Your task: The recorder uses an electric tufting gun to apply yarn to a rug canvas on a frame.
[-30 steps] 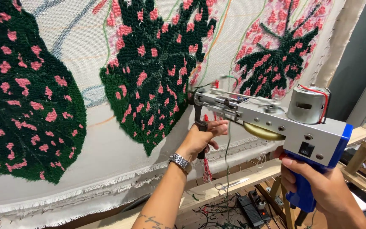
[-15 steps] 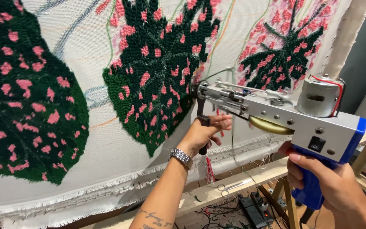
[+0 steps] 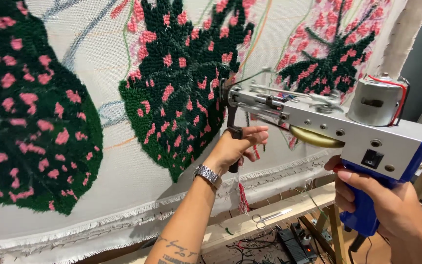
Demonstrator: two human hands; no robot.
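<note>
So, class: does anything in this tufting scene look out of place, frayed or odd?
The cloth's bottom edge is frayed into loose threads, and pink yarn strands dangle below it. Scissors lie on the frame rail. Nothing looks damaged.

Your left hand [image 3: 235,146] sat centre frame, wrapped round the front handle [image 3: 232,142] of the tufting gun [image 3: 328,122]. Your right hand [image 3: 391,205] was at far right, lower down, closed on the rear grip [image 3: 365,215]. Gun body ran btwn the two hands, nose touching the stretched cloth [image 3: 123,161], motor [image 3: 377,100] on top at the rear end. Wristwatch [image 3: 207,174] was on your left wrist. Cloth stood behind everything, its fringe edge along the bottom. Below it ran a wooden frame rail [image 3: 264,220], w/ scissors [image 3: 269,217] lying on it, just below and btwn your hands. Power strip [image 3: 294,244] lay on the floor under the rail.
</note>
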